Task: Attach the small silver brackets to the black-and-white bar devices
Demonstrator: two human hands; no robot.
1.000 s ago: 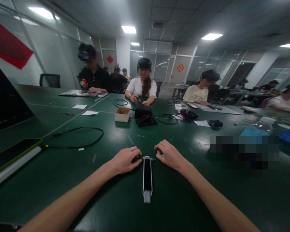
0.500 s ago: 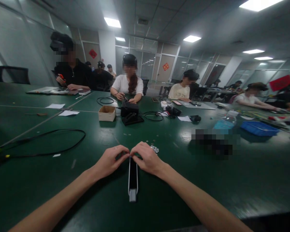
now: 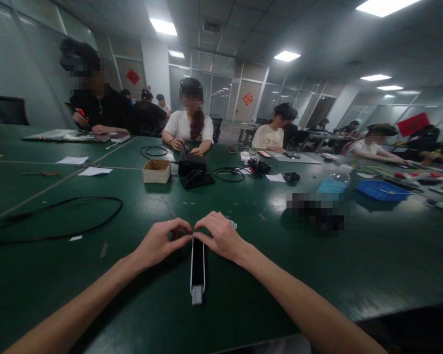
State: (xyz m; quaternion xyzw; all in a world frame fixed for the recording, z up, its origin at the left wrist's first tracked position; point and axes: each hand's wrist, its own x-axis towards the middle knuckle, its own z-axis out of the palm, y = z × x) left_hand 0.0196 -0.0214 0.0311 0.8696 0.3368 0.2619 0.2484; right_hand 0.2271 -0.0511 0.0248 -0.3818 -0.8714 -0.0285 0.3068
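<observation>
A long narrow black device with a silver frame (image 3: 198, 268) lies on the green table (image 3: 266, 275), pointing away from me. My left hand (image 3: 161, 242) and my right hand (image 3: 219, 236) meet at its far end, fingertips pinched together over it. Both hands are curled, fingers closed on the far end of the device. A small silver metal part (image 3: 233, 225) lies just beyond my right hand.
A black cable (image 3: 59, 216) loops at the left. Farther off stand a small cardboard box (image 3: 156, 171), a black station (image 3: 192, 169), papers and a blue tray (image 3: 382, 190). Several people sit working along the far side of the table.
My hands came together from either side of the device's far end and now pinch it. The view has swung to the right, so the device sits further left.
</observation>
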